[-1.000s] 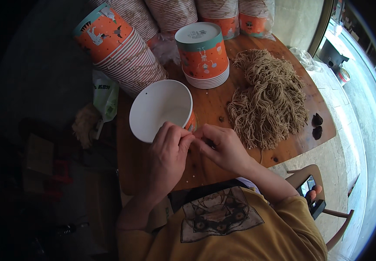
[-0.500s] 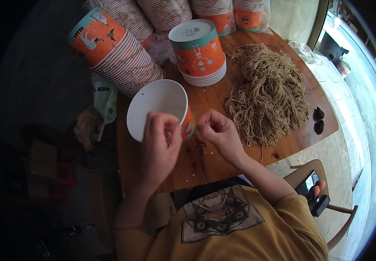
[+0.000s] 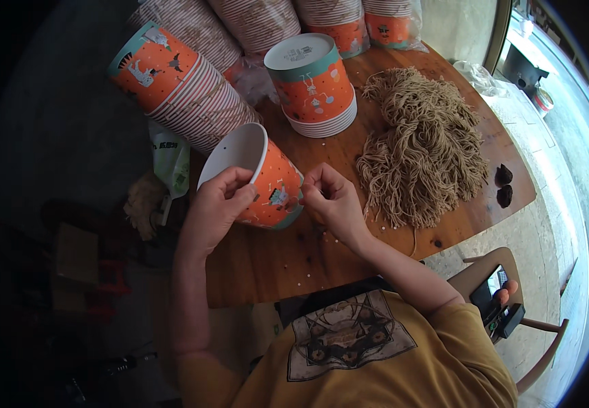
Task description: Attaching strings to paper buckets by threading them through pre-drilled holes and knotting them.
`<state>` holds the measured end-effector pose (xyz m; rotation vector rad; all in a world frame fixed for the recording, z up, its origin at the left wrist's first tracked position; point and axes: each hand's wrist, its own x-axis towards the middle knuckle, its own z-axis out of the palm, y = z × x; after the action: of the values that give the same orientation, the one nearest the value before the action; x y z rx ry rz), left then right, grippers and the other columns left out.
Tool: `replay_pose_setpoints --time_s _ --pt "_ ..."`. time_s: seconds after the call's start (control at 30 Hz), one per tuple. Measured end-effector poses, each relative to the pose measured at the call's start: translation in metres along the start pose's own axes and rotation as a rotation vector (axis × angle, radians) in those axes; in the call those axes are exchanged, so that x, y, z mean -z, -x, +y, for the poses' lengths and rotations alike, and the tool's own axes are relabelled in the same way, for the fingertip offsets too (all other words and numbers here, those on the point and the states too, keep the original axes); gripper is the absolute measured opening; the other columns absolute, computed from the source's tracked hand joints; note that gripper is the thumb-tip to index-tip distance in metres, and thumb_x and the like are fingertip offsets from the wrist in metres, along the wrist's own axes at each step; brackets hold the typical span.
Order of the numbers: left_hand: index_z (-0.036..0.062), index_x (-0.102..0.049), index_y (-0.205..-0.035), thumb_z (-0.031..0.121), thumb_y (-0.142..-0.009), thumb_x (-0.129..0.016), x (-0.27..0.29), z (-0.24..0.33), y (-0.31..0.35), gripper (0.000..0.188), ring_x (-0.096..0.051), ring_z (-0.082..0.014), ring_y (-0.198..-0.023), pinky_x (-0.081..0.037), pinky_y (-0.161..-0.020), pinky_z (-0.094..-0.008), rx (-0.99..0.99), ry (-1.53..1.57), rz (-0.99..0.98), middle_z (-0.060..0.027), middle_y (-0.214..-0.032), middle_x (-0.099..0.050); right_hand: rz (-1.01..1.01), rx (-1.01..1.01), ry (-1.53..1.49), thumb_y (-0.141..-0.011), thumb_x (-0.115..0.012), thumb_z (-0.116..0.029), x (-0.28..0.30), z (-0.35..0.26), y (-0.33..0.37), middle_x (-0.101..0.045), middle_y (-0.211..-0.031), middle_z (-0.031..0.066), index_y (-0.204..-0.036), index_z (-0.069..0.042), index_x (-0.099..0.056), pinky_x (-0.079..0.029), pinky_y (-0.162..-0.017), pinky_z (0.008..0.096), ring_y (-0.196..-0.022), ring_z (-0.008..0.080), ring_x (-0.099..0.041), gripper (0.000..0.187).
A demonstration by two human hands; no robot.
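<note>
A paper bucket (image 3: 278, 178), orange outside with cartoon figures, a green band at its base and white inside, lies tilted on the table with its mouth facing left. My left hand (image 3: 214, 209) is closed in a pinch over the near side of its rim; whatever sits between thumb and finger is hidden. Close to the bucket's base, my right hand (image 3: 336, 202) is also pinched, on something too small to make out. Right of it lies a large heap of beige cord (image 3: 425, 149), one strand trailing toward the near table edge.
An upside-down stack of like buckets (image 3: 315, 95) stands behind. A longer stack (image 3: 185, 88) leans at the left, with bagged stacks (image 3: 257, 24) beyond. Two dark lumps (image 3: 504, 185) lie on the wooden table (image 3: 253, 268). A chair (image 3: 495, 272) holding a phone is at the right.
My left hand has moved left and down, off the front of the bucket's mouth. The bucket has turned, showing more of its printed side. My right hand stays near its base, still pinched.
</note>
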<state>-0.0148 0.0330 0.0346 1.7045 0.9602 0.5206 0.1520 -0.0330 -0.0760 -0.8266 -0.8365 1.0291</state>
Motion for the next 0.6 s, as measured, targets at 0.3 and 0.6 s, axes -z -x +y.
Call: replay_pose_setpoints --time_s 0.3,0.6 --pt "-0.0032 -0.054 -0.109 0.003 -0.088 -0.052 0.012 0.002 0.008 0.022 -0.057 -0.0054 -0.089 -0.046 -0.079 -0.0208 0.022 0.071 0.009 -0.0051 -0.1 -0.062 -0.055 0.011 0.029 -0.082 -0.056 -0.003 -0.018 -0.002 -0.001 -0.044 -0.067 -0.0059 -0.08 -0.002 -0.049 -0.036 -0.058 0.0181 -0.063 0.0013 -0.04 0.007" --pt "-0.0023 -0.054 -0.108 0.003 -0.088 -0.05 0.017 0.009 0.005 0.021 -0.056 -0.0051 -0.087 -0.045 -0.079 -0.0206 0.048 0.126 -0.016 -0.0034 -0.099 -0.061 -0.073 0.055 0.111 -0.081 -0.056 -0.003 -0.02 0.001 -0.005 -0.044 -0.067 -0.0066 -0.078 -0.003 -0.05 -0.034 -0.057 0.0184 -0.063 0.0013 -0.038 0.007"
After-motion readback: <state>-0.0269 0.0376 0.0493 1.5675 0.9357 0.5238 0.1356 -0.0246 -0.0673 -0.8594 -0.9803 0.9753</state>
